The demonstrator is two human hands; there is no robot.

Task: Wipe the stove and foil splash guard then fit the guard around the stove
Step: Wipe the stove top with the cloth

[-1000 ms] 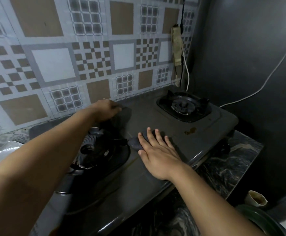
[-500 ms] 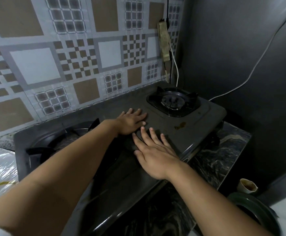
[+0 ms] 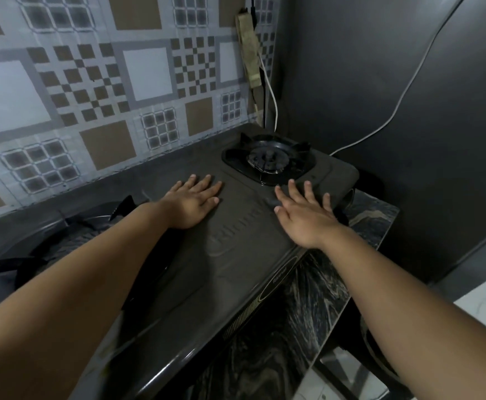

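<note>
A dark two-burner gas stove (image 3: pixel 236 255) sits on a marbled counter. Its right burner (image 3: pixel 267 161) is fully in view, while my left forearm partly covers the left burner (image 3: pixel 71 243). Behind the stove, along its back edge, stands the foil splash guard (image 3: pixel 149 96), printed with grey, brown and white squares. My left hand (image 3: pixel 195 200) lies flat on the middle of the stove top with its fingers straight. My right hand (image 3: pixel 305 215) lies flat near the front right corner, just in front of the right burner, fingers spread. Neither hand holds anything that I can see.
The dark marbled counter (image 3: pixel 366 226) ends just right of the stove. A dark wall panel (image 3: pixel 380 82) closes the right side, with a white cable (image 3: pixel 395 111) running across it. A beige strip (image 3: pixel 249 53) hangs in the corner.
My left hand came from the back edge beside the left burner to the middle of the stove top. My right hand slid right toward the right burner, so the hands are now apart.
</note>
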